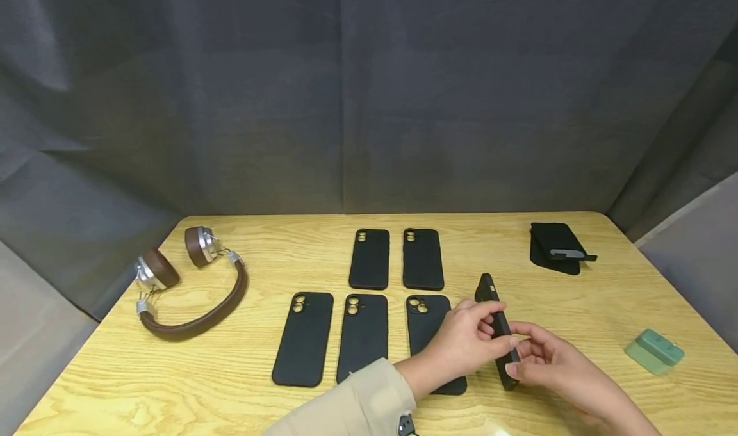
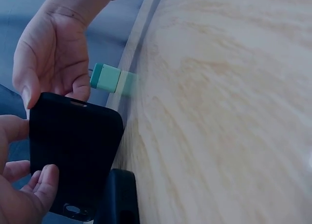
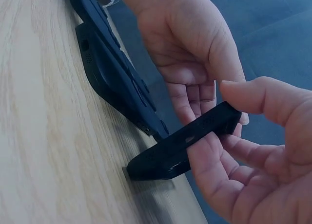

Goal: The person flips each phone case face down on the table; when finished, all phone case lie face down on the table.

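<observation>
Both hands hold a black phone case (image 1: 503,326) on its long edge, over the right part of the table. My left hand (image 1: 464,337) pinches it from the left, thumb on the near side and fingers toward the far part. At its near end, the thumb and curled fingers of my right hand (image 1: 548,362) grip the case. In the left wrist view the flat back of the case (image 2: 73,141) faces the camera, with its camera cutout at the bottom. The right wrist view shows the end of the case (image 3: 187,141) between the fingers.
Several black phone cases (image 1: 304,340) lie in two rows, one partly under my left arm. Brown headphones (image 1: 202,321) rest at the left. Black flat items (image 1: 559,244) are stacked at the back right, and a green block-like object (image 1: 657,349) sits near the right edge.
</observation>
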A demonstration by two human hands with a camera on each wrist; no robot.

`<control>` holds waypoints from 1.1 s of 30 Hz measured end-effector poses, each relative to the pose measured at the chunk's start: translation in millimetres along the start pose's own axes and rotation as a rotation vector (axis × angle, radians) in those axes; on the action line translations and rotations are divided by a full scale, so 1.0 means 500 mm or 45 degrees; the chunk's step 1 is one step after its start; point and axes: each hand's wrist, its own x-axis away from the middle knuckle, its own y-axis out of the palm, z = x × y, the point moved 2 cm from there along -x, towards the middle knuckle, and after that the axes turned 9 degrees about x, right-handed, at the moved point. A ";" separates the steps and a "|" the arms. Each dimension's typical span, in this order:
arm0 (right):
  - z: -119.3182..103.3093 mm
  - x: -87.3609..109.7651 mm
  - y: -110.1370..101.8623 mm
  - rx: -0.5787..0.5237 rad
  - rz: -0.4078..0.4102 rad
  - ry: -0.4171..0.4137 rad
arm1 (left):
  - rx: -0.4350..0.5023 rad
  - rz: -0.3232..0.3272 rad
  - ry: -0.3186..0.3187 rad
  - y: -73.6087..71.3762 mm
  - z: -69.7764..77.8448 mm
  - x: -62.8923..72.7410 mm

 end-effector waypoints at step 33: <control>0.020 0.009 -0.025 -0.824 -0.309 -0.299 | 0.885 0.206 -0.346 0.010 -0.043 0.026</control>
